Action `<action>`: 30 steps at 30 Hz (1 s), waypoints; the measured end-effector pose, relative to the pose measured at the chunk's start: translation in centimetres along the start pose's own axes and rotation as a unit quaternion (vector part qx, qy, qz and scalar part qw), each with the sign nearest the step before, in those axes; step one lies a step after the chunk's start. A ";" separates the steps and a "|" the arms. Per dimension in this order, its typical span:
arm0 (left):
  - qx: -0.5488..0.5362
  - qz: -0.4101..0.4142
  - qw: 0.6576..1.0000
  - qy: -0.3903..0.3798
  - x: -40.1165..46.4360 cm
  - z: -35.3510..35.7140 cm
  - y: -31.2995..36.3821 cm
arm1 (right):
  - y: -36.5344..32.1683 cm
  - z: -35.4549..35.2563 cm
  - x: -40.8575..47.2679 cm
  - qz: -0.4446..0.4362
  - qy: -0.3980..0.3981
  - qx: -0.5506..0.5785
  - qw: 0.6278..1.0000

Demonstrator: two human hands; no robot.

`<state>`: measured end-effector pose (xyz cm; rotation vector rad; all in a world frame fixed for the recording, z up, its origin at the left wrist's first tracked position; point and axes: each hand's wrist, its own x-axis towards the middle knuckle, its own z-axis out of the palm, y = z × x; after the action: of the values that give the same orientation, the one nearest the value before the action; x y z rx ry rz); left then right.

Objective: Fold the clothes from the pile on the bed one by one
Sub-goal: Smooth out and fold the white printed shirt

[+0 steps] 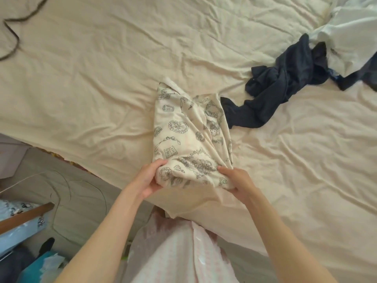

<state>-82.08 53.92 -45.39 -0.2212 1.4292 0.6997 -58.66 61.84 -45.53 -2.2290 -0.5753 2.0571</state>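
Observation:
A cream garment with grey printed drawings (pixel 183 131) lies crumpled on the bed (pixel 91 78), stretching away from me. My left hand (pixel 151 178) grips its near left corner, thumb on top of the cloth. At the near right corner my right hand (pixel 236 180) pinches the fabric the same way. Further right sits the pile: a dark navy garment (pixel 285 82) trailing toward the printed one, and a pale white garment (pixel 350 35) at the top right corner.
The bed carries a wrinkled cream sheet. A dark cord (pixel 14 33) curls at the top left of the bed. Left of the bed's edge, the floor holds a wooden bar (pixel 26 214), plastic bags and a teal object (pixel 38 268).

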 end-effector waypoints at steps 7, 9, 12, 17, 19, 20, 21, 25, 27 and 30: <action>0.023 -0.107 0.994 0.000 -3.8 -1.3 0.1 | -0.1 -1.6 -3.6 0.159 -0.086 0.132 0.975; -0.031 -0.087 0.995 0.044 -3.8 -0.6 2.1 | -2.3 -1.2 -3.6 0.110 -0.077 0.198 0.971; -0.130 -0.021 0.983 0.127 -2.9 0.2 5.4 | -6.0 0.1 -3.1 -0.021 -0.040 0.226 0.973; 0.317 0.321 0.831 0.325 -0.7 2.0 6.6 | -7.5 4.2 -1.1 -0.385 0.134 -0.212 0.888; 0.520 0.446 0.669 0.289 0.9 3.2 5.7 | -6.5 5.8 0.8 -0.485 0.131 -0.387 0.773; 0.585 0.459 0.617 0.258 2.0 3.6 5.3 | -5.9 6.5 2.0 -0.498 0.122 -0.451 0.730; 0.627 0.452 0.588 0.238 3.3 4.0 5.1 | -5.4 7.1 3.3 -0.492 0.117 -0.499 0.704; 0.696 0.394 0.551 0.238 8.4 3.4 4.6 | -3.7 7.7 8.4 -0.439 0.145 -0.567 0.682; 0.720 0.379 0.529 0.243 10.8 2.5 3.8 | -2.8 7.7 10.4 -0.423 0.141 -0.590 0.673; 0.746 0.354 0.506 0.248 12.5 2.3 3.3 | -2.4 8.1 12.1 -0.403 0.130 -0.608 0.672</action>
<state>-82.25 61.56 -56.07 1.7656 2.1912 -0.2812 -66.60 66.05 -57.23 -1.7559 -2.7998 0.7871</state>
